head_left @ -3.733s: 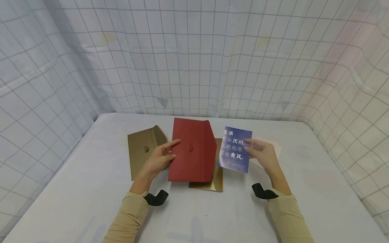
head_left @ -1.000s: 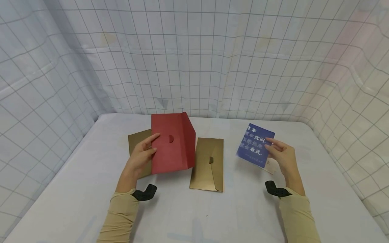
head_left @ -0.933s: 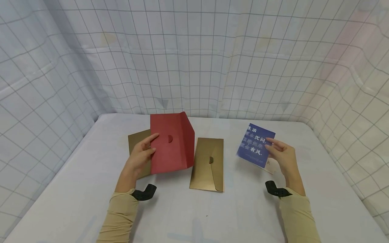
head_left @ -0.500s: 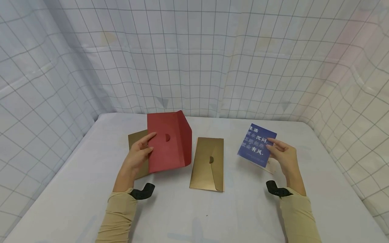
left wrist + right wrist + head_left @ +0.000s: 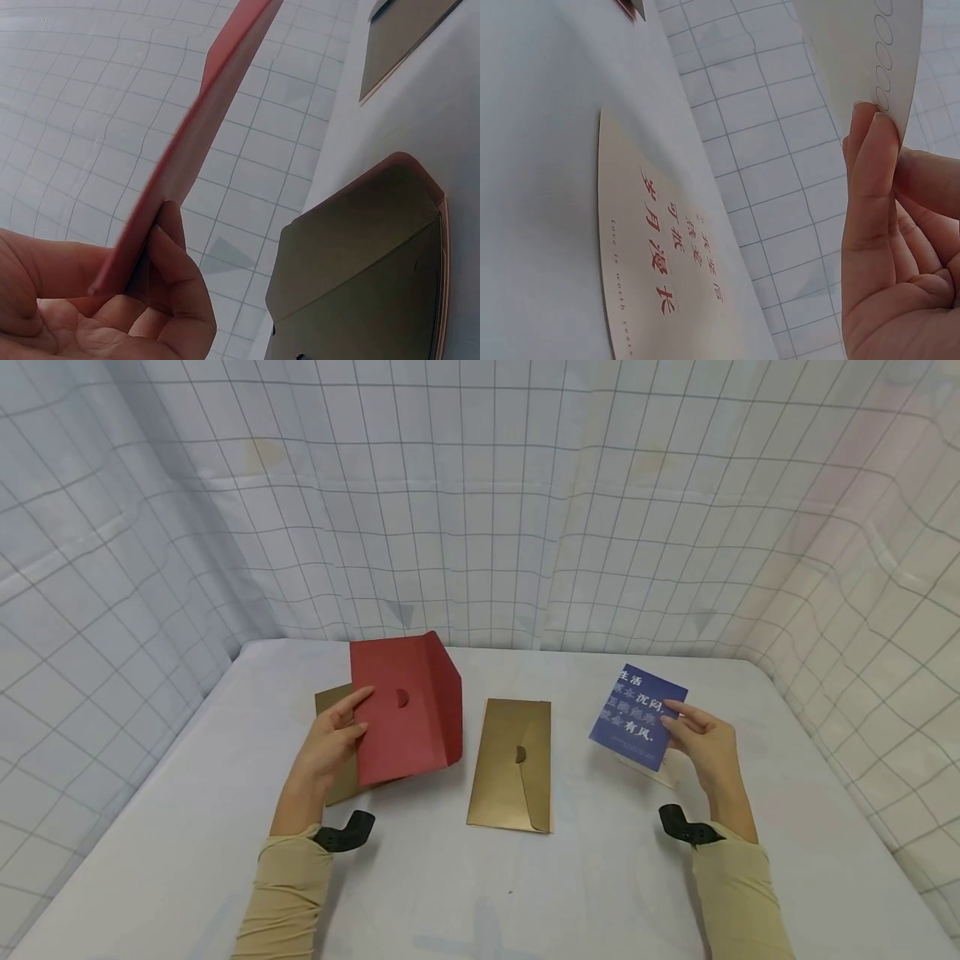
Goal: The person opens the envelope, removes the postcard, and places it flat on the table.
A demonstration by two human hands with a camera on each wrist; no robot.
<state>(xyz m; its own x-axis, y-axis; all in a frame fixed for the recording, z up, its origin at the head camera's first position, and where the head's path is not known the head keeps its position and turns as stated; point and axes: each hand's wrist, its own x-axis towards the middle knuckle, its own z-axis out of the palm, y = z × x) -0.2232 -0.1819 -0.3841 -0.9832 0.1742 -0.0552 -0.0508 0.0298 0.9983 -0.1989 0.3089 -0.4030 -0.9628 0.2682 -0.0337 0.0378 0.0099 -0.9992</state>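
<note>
My left hand pinches the left edge of a red envelope, thumb on its front and fingers curled behind it. The envelope's pointed flap stands partly raised on the right side. In the left wrist view the red envelope shows edge-on, raised above the table. On the right, my right hand pinches a blue card with white lettering by its right edge. Its pale back faces the right wrist camera. Below that card lies a cream card with red lettering, largely hidden in the head view.
A gold envelope lies between the hands at mid-table. Another gold envelope lies beneath the red one, mostly covered in the head view. White grid-patterned curtains surround the white table at the back and sides.
The hands have drawn apart: the left has carried the red envelope leftward, uncovering the middle gold envelope and covering the left one. The right has moved right with the blue card. The red flap has lifted.
</note>
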